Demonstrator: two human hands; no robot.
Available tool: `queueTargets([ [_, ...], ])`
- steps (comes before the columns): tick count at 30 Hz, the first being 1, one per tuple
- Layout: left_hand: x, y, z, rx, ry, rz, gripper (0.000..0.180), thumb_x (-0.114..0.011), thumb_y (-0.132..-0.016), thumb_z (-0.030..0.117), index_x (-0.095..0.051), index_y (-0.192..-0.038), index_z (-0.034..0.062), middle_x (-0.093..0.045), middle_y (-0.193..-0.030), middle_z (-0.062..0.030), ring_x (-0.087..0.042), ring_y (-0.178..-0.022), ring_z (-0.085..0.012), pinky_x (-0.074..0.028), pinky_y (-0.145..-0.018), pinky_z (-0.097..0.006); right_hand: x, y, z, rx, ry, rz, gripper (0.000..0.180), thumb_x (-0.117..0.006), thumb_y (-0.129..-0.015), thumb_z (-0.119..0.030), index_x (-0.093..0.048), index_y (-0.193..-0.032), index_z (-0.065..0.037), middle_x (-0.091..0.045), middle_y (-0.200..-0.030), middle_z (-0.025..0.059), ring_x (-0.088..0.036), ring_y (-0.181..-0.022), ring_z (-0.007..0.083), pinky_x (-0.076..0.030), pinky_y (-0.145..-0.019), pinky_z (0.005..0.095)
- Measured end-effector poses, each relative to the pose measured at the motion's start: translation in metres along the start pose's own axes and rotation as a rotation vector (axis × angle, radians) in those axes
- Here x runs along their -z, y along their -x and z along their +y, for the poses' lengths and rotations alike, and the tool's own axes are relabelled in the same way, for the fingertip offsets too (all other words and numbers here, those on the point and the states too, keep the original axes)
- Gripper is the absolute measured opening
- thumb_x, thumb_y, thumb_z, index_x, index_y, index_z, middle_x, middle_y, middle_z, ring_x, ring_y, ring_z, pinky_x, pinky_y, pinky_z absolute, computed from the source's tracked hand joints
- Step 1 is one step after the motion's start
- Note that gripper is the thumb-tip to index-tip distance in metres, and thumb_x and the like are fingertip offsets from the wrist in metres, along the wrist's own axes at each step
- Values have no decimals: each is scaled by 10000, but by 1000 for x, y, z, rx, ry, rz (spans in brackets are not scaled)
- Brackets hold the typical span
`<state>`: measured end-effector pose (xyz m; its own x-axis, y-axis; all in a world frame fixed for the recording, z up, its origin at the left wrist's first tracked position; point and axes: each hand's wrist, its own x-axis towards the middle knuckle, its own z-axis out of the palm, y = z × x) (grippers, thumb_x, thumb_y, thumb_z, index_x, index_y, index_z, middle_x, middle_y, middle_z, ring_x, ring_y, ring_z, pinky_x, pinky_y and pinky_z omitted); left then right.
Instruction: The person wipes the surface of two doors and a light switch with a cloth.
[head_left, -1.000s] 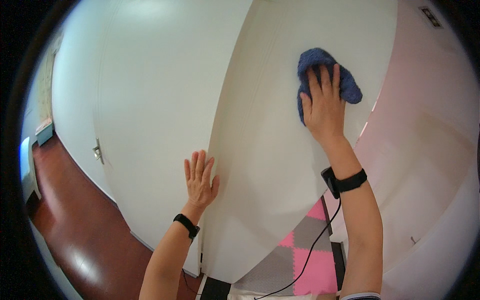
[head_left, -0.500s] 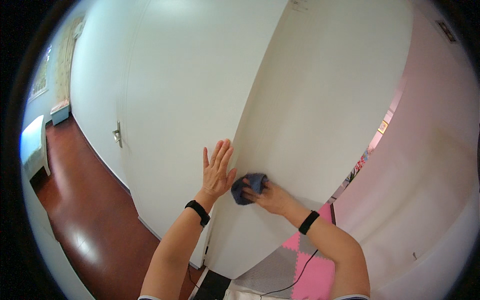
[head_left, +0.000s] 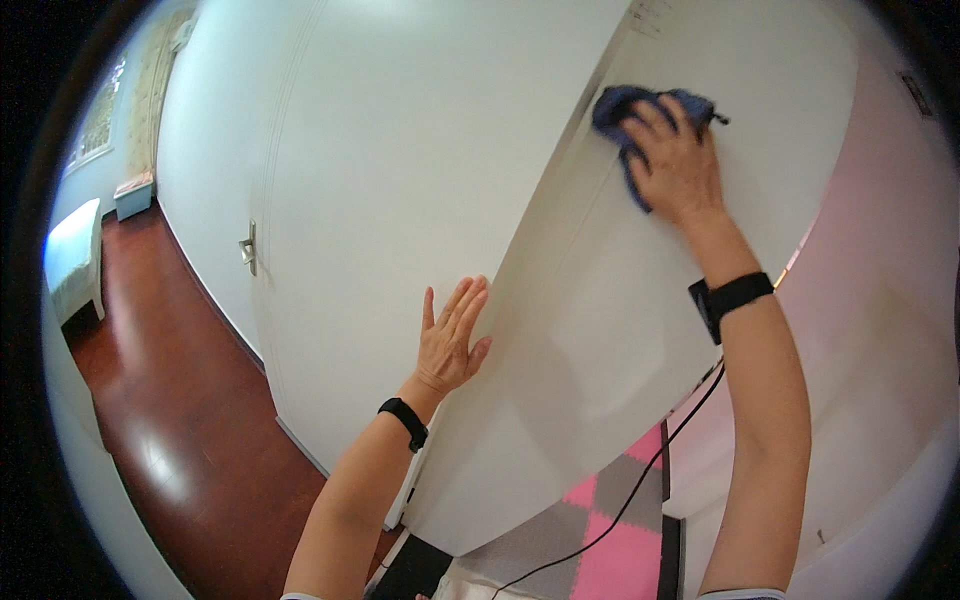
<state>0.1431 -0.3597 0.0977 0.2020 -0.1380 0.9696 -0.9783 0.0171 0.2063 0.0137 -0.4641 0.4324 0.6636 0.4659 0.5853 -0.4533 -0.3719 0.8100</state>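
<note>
A dark blue cloth point(head_left: 632, 105) is pressed against the upper part of the white panel point(head_left: 560, 310) by my right hand point(head_left: 680, 165), whose fingers spread over it. Part of the cloth bunches out past the fingertips, and one fold hangs down beside the thumb. My left hand point(head_left: 452, 340) rests open, fingers extended, at the edge of the white door point(head_left: 400, 150), and holds nothing. Both my wrists wear black bands.
On the left, the door's metal lever handle point(head_left: 249, 248) sticks out above a reddish-brown floor point(head_left: 180, 400). A black cable point(head_left: 640, 490) runs beside my right arm. Pink and grey foam mats point(head_left: 620, 550) cover the floor below, beside a pink wall point(head_left: 880, 250).
My right hand has swept the cloth up and to the right along the panel, from beside my left hand to near its top. My left hand stays at the door edge.
</note>
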Motion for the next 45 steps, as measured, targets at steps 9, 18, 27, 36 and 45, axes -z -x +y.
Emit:
queueTargets([
  [9,2,-2,0,-21,4,-18,610,-502,-900,241,-270,-1449,112,-342,-1488,-44,-305,-1381,-215,-44,-1131,-539,-14,15,-35,-55,-121,86,247,-613,-737,-235,-631,-963,-135,-536,-1190,43,-400,-1234,268,-365,-925,567],
  [18,8,-3,19,87,191,71,511,-394,-957,292,-329,-1402,51,-401,-1435,-139,-305,-1376,-298,-82,-1126,-512,-18,125,-154,69,-443,-188,296,-631,-755,-229,-608,-1031,-124,-502,-1230,71,-380,-1282,282,-366,-921,577],
  [27,28,38,28,221,159,52,538,-400,-969,336,-315,-1418,53,-400,-1437,-110,-282,-1381,-311,-131,-1125,-486,-16,244,-282,190,-767,-389,309,-516,-860,-133,-569,-1153,-50,-602,-1160,183,-567,-1098,348,-438,-941,449],
  [36,56,20,18,575,420,-131,584,-370,-998,355,-185,-1472,70,-287,-1495,-150,-294,-1374,-297,-270,-1105,-408,-10,238,-266,38,-805,13,288,-631,-737,-147,-631,-1023,-179,-579,-1109,9,-588,-906,241,-423,-856,440],
  [45,59,-17,30,525,562,-211,694,-328,-984,488,-68,-1494,97,-211,-1523,-145,-271,-1380,-292,-262,-1110,-409,24,-12,-77,-680,-727,782,366,-622,-857,-135,-561,-1183,20,-535,-1200,232,-516,-1101,386,-408,-968,439],
])
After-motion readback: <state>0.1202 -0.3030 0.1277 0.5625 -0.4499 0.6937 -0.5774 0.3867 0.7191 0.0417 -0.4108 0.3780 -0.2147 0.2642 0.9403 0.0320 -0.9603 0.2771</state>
